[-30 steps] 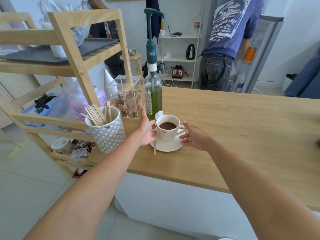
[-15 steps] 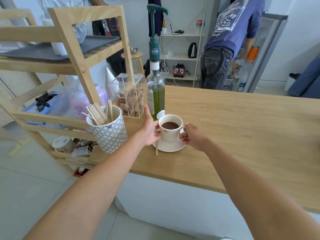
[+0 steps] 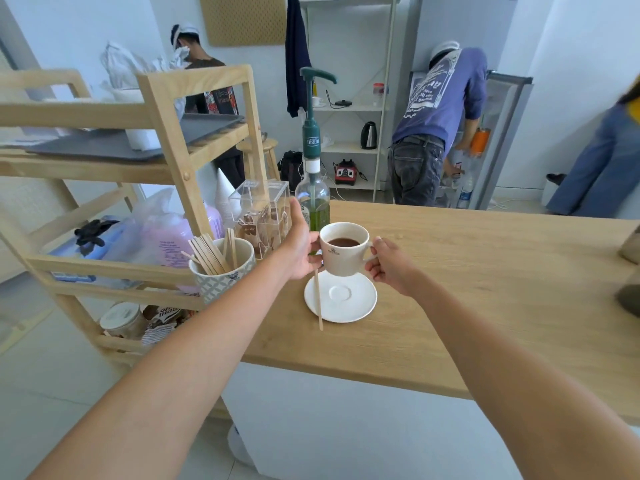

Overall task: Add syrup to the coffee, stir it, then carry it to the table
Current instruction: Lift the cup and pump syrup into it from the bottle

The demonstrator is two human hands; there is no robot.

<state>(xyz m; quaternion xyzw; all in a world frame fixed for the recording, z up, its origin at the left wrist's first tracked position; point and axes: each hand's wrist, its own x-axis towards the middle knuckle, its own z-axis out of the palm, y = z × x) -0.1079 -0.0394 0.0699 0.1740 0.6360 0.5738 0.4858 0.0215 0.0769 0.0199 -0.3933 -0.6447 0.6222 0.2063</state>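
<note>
At the far left, a wooden shelf rack (image 3: 194, 140) stands against the end of the tabletop (image 3: 485, 271), with a grey tray (image 3: 114, 143) on its upper level and plastic bags lower down. Just in front of the rack, on the tabletop's corner, a patterned pot (image 3: 221, 277) holds a bundle of wooden stir sticks, and behind it sits a clear acrylic box (image 3: 261, 213).

Next comes the person's left hand (image 3: 298, 249), fingers curled and pressed against the left side of the white coffee cup (image 3: 344, 249); the thumb points up near the syrup bottle (image 3: 313, 188), a clear bottle of green syrup with a tall green pump, standing just behind the cup. A wooden stir stick (image 3: 318, 299) slants down from under that hand, across the left rim of the saucer and onto the tabletop.

The cup, with dark coffee inside, is lifted clear above the white saucer (image 3: 341, 296), which lies bare on the tabletop.

On the right, the right hand (image 3: 389, 266) is closed around the cup's handle, fingers pinched tight. Both hands hold the cup between them.

Behind the tabletop, a person in a blue shirt (image 3: 440, 98) bends into an open fridge.
</note>
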